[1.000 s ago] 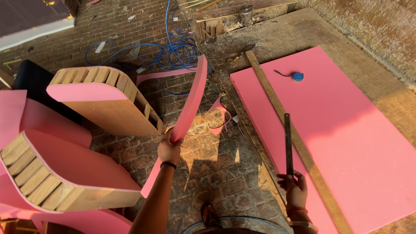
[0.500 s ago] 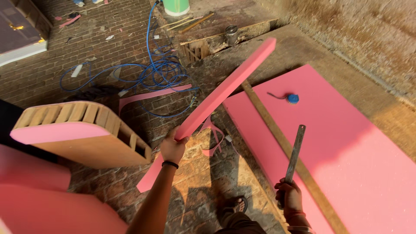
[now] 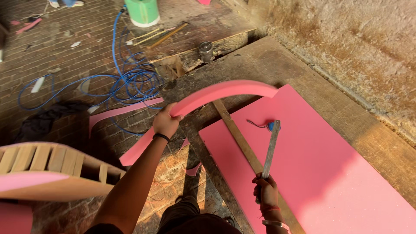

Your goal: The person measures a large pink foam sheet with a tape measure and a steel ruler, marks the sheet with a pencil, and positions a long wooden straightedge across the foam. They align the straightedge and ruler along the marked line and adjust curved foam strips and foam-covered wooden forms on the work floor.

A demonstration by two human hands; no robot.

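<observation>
- So: your left hand [image 3: 166, 122] grips curved pink foam strip [image 3: 203, 102], lifted, bending over near-left edge of foam sheet [image 3: 320, 169].
- Right hand [image 3: 266, 190] fist-tight on metal blade [image 3: 271, 147].
- Strip's cut free; sheet mostly uncut.

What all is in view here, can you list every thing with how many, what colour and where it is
foam strip: one, pink, bent in an arc, held up in the left hand
foam sheet: one, pink, flat on the wooden platform at right
wooden slat: one, brown, along the sheet's left edge
metal blade: one, grey, upright in the right hand
small object: one, blue, on the sheet
hose: one, blue, coiled on the brick floor
foam offcut: one, pink, on the bricks
bucket: one, green, top centre
tin can: one, grey, on the platform edge
slatted wooden frame: one, tan, lower left
left hand: gripping the strip
right hand: gripping the blade
</observation>
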